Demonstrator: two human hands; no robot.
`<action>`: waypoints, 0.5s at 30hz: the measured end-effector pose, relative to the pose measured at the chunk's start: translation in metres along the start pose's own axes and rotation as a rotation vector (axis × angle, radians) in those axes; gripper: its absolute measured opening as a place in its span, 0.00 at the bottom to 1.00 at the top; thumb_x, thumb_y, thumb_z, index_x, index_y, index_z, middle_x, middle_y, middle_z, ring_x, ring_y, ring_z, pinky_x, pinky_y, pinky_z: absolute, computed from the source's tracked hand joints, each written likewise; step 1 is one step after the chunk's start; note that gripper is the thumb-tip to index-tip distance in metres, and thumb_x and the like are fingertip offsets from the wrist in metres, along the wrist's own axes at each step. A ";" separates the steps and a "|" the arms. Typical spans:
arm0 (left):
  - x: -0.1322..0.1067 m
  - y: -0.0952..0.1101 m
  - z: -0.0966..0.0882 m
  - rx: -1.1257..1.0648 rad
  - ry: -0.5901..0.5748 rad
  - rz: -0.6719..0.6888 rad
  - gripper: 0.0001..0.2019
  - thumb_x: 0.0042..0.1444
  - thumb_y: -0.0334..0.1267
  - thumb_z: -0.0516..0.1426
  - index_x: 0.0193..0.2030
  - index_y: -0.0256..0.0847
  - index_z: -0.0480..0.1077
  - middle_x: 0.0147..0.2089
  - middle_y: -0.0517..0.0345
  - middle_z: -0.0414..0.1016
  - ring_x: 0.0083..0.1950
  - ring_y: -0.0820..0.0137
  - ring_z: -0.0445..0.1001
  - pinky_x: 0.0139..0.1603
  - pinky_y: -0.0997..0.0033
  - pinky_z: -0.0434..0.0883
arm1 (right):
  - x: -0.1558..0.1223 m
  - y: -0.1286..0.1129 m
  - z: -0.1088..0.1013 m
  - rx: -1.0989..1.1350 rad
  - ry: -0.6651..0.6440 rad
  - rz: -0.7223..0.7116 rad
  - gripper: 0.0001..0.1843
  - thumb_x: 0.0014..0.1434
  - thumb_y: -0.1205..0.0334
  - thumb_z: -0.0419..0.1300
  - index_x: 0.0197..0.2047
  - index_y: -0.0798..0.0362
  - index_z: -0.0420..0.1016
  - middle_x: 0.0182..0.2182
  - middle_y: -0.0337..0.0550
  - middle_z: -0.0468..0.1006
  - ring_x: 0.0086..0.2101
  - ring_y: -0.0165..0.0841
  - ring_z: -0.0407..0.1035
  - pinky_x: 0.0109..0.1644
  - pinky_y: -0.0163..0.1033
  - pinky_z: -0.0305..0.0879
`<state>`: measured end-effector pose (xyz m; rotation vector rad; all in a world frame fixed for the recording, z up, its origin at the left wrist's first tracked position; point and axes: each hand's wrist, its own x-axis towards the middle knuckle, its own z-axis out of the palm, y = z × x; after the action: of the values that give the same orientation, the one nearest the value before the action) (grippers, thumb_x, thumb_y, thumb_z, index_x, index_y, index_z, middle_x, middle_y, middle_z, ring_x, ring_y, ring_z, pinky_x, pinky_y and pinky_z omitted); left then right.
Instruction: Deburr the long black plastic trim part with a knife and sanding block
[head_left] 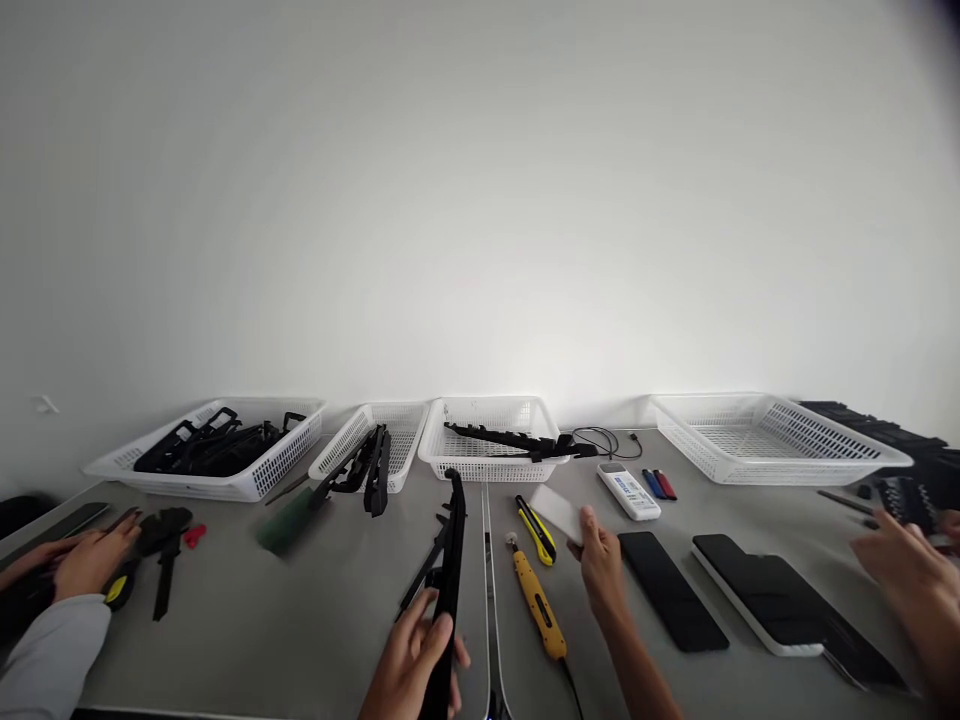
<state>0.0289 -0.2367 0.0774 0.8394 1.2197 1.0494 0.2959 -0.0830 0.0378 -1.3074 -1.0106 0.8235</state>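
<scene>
My left hand [412, 655] is wrapped round a long, narrow black plastic part [452, 545], which it holds tilted nearly upright above the grey table. Another thin black piece [421, 568] shows just behind that part; whether they are joined I cannot tell. Between thumb and fingers my right hand [600, 565] grips a flat, whitish rectangular sheet [556, 512], slightly blurred. Close to it lie a yellow-and-black utility knife [537, 531] and a yellow corded pen-like power tool [538, 603]. Just right of my right hand is a flat black phone-shaped slab [671, 590].
White baskets with black parts [255, 485], [401, 475], [495, 470] and another white basket [720, 470] line the wall. A white labelled device [628, 492] and more black slabs [757, 590] lie right. Co-workers' hands [97, 555], [911, 570] work at both sides.
</scene>
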 end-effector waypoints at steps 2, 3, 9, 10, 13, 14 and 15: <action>0.024 0.027 0.011 0.052 -0.030 0.131 0.47 0.58 0.65 0.64 0.75 0.42 0.55 0.32 0.59 0.76 0.29 0.64 0.77 0.33 0.61 0.77 | -0.007 -0.019 0.014 0.076 -0.085 -0.029 0.36 0.62 0.22 0.52 0.25 0.47 0.58 0.22 0.35 0.60 0.23 0.30 0.55 0.25 0.37 0.62; 0.036 0.037 0.016 0.070 -0.039 0.164 0.46 0.59 0.63 0.64 0.76 0.42 0.54 0.33 0.60 0.75 0.32 0.62 0.79 0.35 0.60 0.78 | -0.007 -0.027 0.022 0.105 -0.125 -0.047 0.35 0.63 0.24 0.53 0.26 0.48 0.61 0.23 0.36 0.61 0.23 0.30 0.55 0.25 0.37 0.62; 0.106 0.041 0.032 0.046 -0.238 0.097 0.33 0.59 0.51 0.66 0.66 0.46 0.61 0.36 0.62 0.73 0.33 0.63 0.81 0.32 0.61 0.81 | 0.028 -0.043 0.061 0.163 -0.307 -0.098 0.32 0.61 0.28 0.60 0.28 0.50 0.66 0.21 0.33 0.61 0.22 0.28 0.55 0.24 0.34 0.58; 0.115 0.036 0.032 0.041 -0.267 0.083 0.29 0.59 0.52 0.66 0.62 0.45 0.64 0.35 0.63 0.72 0.31 0.63 0.81 0.31 0.62 0.80 | 0.034 -0.038 0.065 0.154 -0.334 -0.097 0.32 0.60 0.28 0.61 0.28 0.51 0.67 0.21 0.32 0.62 0.22 0.28 0.55 0.24 0.34 0.57; 0.140 0.020 0.027 0.072 -0.334 0.050 0.27 0.60 0.60 0.64 0.56 0.42 0.68 0.37 0.58 0.75 0.28 0.63 0.80 0.31 0.62 0.78 | 0.045 -0.021 0.068 0.116 -0.379 -0.105 0.32 0.58 0.28 0.63 0.28 0.52 0.71 0.20 0.32 0.63 0.21 0.28 0.55 0.23 0.33 0.55; 0.146 0.017 0.026 0.101 -0.350 0.060 0.28 0.61 0.61 0.63 0.57 0.42 0.70 0.40 0.55 0.77 0.30 0.62 0.80 0.34 0.59 0.79 | 0.047 -0.015 0.067 0.103 -0.373 -0.111 0.32 0.58 0.28 0.63 0.29 0.52 0.73 0.20 0.33 0.65 0.22 0.28 0.56 0.23 0.33 0.55; 0.152 0.015 0.025 0.132 -0.363 0.093 0.27 0.61 0.61 0.62 0.57 0.42 0.72 0.44 0.51 0.79 0.33 0.60 0.82 0.40 0.57 0.79 | 0.048 -0.009 0.066 0.087 -0.346 -0.117 0.32 0.58 0.28 0.63 0.31 0.53 0.74 0.21 0.34 0.67 0.22 0.29 0.57 0.23 0.34 0.55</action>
<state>0.0541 -0.0869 0.0469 1.1439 0.9553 0.8495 0.2517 -0.0154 0.0511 -1.0408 -1.2955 1.0134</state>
